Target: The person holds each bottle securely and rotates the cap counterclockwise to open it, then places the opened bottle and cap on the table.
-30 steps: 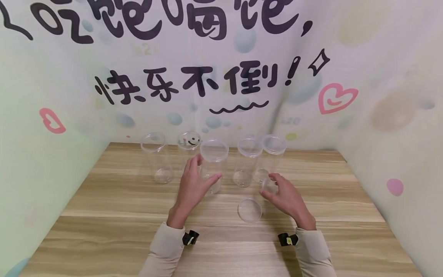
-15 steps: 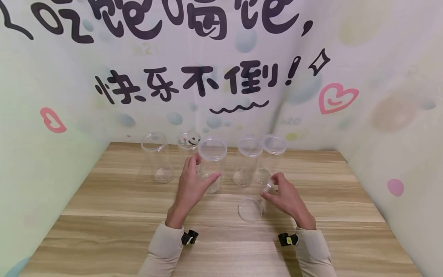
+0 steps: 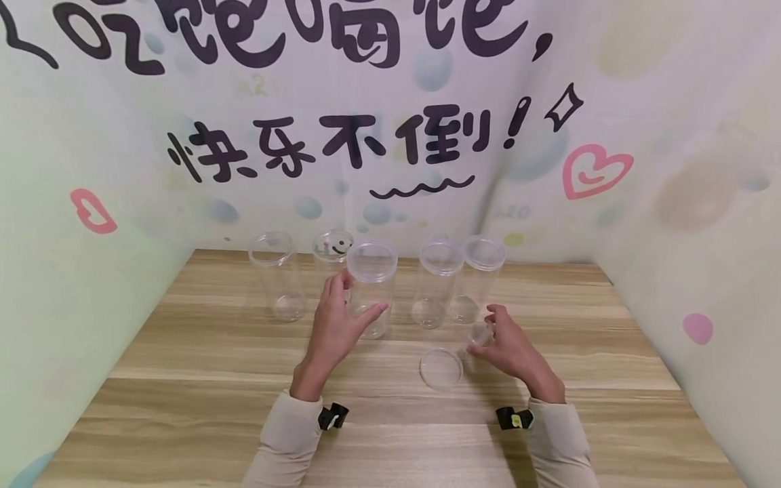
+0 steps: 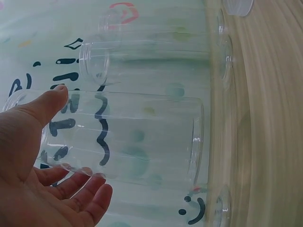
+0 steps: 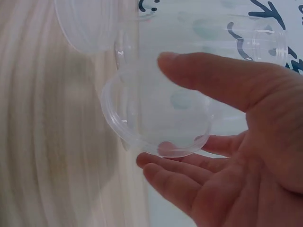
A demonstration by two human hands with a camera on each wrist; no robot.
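Observation:
My left hand (image 3: pixel 338 318) grips a tall clear plastic jar (image 3: pixel 373 291) between thumb and fingers; its round top has a thick whitish rim. The left wrist view has this jar (image 4: pixel 142 137) lying across the picture, with the thumb on one side and fingertips on the other. Between the thumb and fingers of my right hand (image 3: pixel 509 349) is a clear round lid (image 5: pixel 113 118), tilted on edge. It is faint in the head view. Another clear lid (image 3: pixel 441 369) lies flat on the table, between the two hands.
Two clear jars (image 3: pixel 439 291) (image 3: pixel 484 285) stand upright right of the held jar. To its left are two more, one jar (image 3: pixel 274 278) at the far left and one jar (image 3: pixel 332 254) partly behind my left hand. A printed cloth wall (image 3: pixel 390 135) rises behind the wooden table (image 3: pixel 183 407).
My left hand and its jar have shifted slightly left. My right hand has drawn a little to the right, and the lid in it has turned.

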